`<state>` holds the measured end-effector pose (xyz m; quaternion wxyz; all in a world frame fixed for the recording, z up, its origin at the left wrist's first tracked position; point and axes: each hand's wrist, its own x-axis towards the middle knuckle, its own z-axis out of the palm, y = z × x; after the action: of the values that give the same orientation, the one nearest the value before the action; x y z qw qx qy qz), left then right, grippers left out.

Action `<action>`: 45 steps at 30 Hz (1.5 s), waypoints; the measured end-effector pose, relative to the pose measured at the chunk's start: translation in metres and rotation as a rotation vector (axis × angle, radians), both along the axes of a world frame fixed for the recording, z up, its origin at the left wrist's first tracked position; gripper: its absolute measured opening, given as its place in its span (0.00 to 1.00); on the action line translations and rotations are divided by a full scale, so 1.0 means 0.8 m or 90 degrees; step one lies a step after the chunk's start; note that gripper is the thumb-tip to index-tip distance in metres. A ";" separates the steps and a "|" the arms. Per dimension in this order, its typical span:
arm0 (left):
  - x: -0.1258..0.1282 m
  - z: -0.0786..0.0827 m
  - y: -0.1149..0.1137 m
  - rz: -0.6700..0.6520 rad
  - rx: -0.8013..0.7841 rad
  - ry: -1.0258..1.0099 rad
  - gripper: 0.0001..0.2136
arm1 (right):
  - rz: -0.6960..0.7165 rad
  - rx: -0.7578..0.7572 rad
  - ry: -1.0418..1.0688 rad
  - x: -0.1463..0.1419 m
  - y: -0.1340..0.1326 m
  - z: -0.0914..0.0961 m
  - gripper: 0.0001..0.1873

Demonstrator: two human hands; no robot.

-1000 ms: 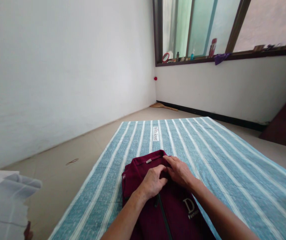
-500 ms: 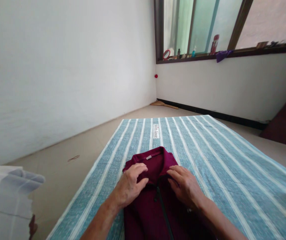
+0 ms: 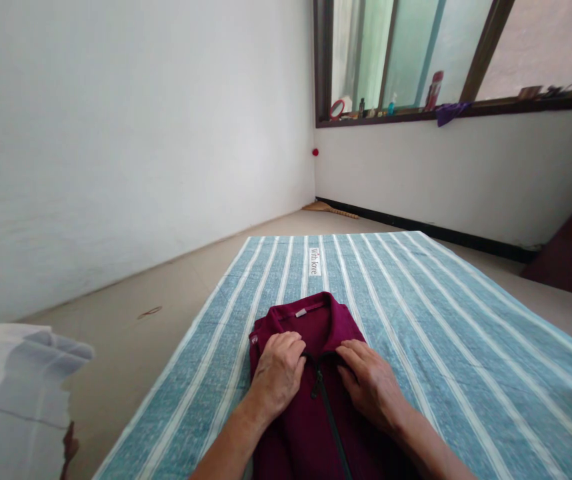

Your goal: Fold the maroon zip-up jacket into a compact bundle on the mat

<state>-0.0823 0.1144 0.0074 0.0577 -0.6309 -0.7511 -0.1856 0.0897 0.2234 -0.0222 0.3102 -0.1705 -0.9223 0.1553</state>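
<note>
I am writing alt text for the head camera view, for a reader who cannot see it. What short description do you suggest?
A person's left hand and right hand rest on the collar of a maroon zip-up shirt, which lies on a blue-and-white striped cloth. The cloth is spread on a pale floor, with white walls and a window beyond.

The left forearm (image 3: pixel 229 447) and right forearm (image 3: pixel 429 447) rise bare from the bottom of the view and angle inward. The left hand (image 3: pixel 279 377) arches knuckles-up, fingers curled downward; the right hand (image 3: pixel 371 385) lies flatter, fingers slightly spread and pointing inward (the two hands just apart, not touching).
</note>
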 end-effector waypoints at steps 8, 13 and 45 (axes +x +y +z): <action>-0.008 -0.026 -0.026 0.003 0.185 -0.024 0.14 | -0.002 -0.007 0.006 0.002 -0.004 0.001 0.11; -0.012 -0.033 -0.031 0.138 0.161 -0.055 0.20 | 0.000 -0.016 0.000 0.005 -0.004 0.002 0.11; -0.032 -0.004 -0.077 0.529 0.220 -0.773 0.18 | -0.051 0.075 0.132 0.032 -0.030 0.018 0.10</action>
<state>-0.1076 0.0530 0.0040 -0.2031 -0.0644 -0.7872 -0.5788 0.1149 0.1991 -0.0082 0.4192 -0.1721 -0.8852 0.1053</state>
